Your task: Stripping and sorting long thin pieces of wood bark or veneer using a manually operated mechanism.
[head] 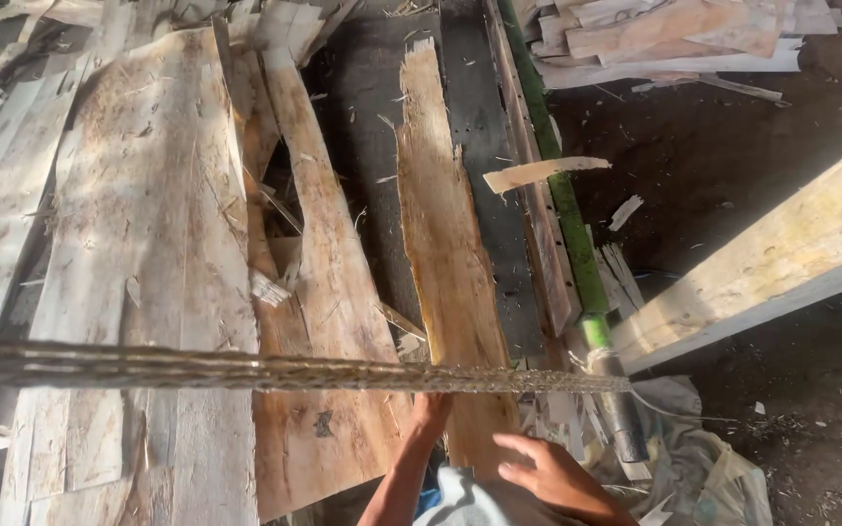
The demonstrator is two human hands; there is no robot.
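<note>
- L hand grips near end of veneer strip, fingers curled on its edge.
- R hand open, palm down, hovering just right of strip's near end, not touching.
- Strip lies lengthwise on dark conveyor, between wide sheet and green rail.
- Rope crosses just above hands.
- Tip: thin, splintery; prob best w/ both hands, kept flat, clear of rope.

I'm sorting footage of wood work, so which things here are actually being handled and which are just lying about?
In hand:
- narrow veneer strip, touched at its near end by the left hand and right hand

Lying about:
- wide veneer sheets
- green pole
- thick plank
- twisted rope
- scrap pile
</note>
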